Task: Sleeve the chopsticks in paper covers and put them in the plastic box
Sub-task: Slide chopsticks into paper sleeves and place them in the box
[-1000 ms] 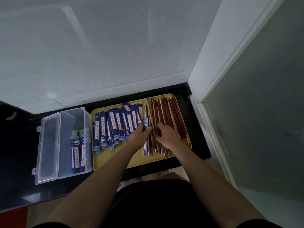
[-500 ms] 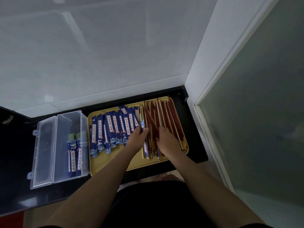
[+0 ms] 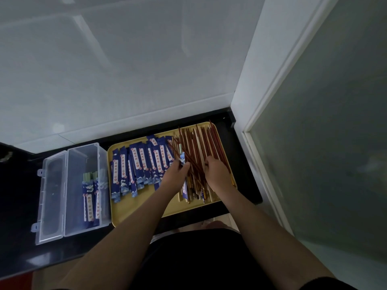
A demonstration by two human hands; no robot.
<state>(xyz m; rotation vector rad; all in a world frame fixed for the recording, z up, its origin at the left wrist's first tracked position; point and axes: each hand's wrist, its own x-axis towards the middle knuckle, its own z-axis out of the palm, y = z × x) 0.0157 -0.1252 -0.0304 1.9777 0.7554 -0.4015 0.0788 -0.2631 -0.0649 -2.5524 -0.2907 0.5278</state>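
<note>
Picking step: left hand (image 3: pixel 178 171) pinches a blue sleeve (image 3: pixel 182 159), right hand (image 3: pixel 215 170) curls into the loose chopsticks (image 3: pixel 201 147) on the tray (image 3: pixel 134 208). Next, slide 1 pair in; box (image 3: pixel 83 185) sits left.

1 tray (image 3: pixel 134 208) | 1 plastic box (image 3: pixel 82 155) | 2 hands | approx 3 sleeved prs (image 3: pixel 90 197) in box

Seen from above: left hand (image 3: pixel 177 172) pinches a sleeved pair (image 3: pixel 182 158) and right hand (image 3: pixel 215 172) curls into loose red-brown chopsticks (image 3: pixel 201 147), both over a yellow tray (image 3: pixel 129 208) w/ blue paper covers (image 3: pixel 140 164). Clear plastic box (image 3: pixel 81 185), lid open, holds sleeved pairs on the black counter (image 3: pixel 18 206) at left.
</note>
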